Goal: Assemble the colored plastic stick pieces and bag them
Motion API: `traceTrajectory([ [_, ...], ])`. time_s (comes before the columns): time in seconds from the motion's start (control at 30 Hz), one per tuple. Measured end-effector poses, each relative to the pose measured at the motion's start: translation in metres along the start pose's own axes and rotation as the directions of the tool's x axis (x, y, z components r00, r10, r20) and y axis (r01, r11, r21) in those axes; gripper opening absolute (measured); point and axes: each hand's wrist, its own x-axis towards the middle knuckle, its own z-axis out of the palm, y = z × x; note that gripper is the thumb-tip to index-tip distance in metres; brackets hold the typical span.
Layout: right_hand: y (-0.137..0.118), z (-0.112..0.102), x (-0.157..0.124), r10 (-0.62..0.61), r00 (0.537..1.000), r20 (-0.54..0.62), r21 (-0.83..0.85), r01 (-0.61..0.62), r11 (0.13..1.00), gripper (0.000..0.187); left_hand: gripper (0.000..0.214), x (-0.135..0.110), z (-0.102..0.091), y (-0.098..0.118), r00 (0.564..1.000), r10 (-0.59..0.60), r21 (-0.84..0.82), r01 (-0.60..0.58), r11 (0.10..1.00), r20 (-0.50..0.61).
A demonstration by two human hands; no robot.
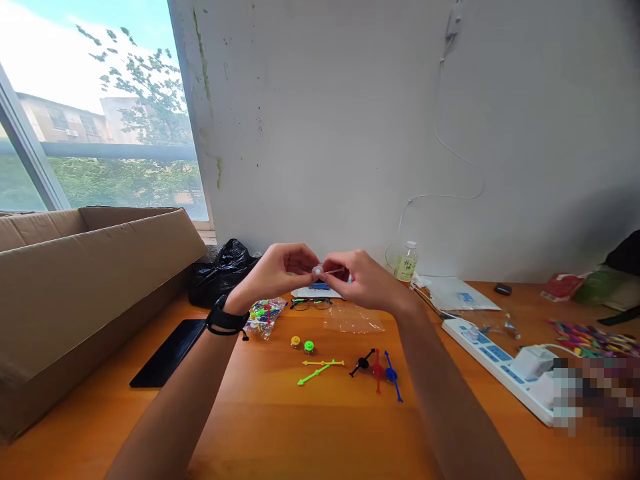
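My left hand [286,268] and my right hand [359,279] meet above the far part of the table, fingertips pinched together. Between them is a small whitish, see-through round piece [318,269]. A thin pale strip shows at my right fingers; its shape is mostly hidden. Below lie a yellow round base [295,342] and a green round base [309,347]. Closer to me, a yellow arrow [323,363] crosses a green arrow [315,375]. At their right sit arrow spinners in black [363,364], red [378,372] and blue [392,376], each arrow joined to a round base.
A bag of colourful parts [265,317], glasses [311,304] and a clear wrapper [353,319] lie behind. Left are a cardboard box [100,287], black plastic bag [225,270] and dark flat panel [167,353]. Right are a power strip [493,363] and bottle [406,263].
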Motion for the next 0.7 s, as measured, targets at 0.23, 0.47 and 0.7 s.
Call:
traceTrajectory([
  [0.23, -0.001, 0.002, 0.000, -0.041, 0.990, -0.134, 0.002, 0.041, 0.999, 0.018, 0.033, 0.000, 0.005, 0.000, 0.978, 0.132, 0.009, -0.133, 0.991, -0.162],
  [0.47, 0.003, -0.003, -0.002, -0.003, 1.000, -0.026, 0.010, 0.003, 1.000, 0.016, 0.040, 0.002, 0.004, -0.008, 0.986, 0.144, 0.038, -0.141, 0.989, -0.080],
  [0.7, 0.009, -0.001, 0.001, 0.031, 0.999, 0.037, -0.043, -0.029, 0.999, 0.017, 0.023, 0.005, 0.003, -0.009, 0.992, 0.106, 0.223, -0.119, 0.968, 0.072],
])
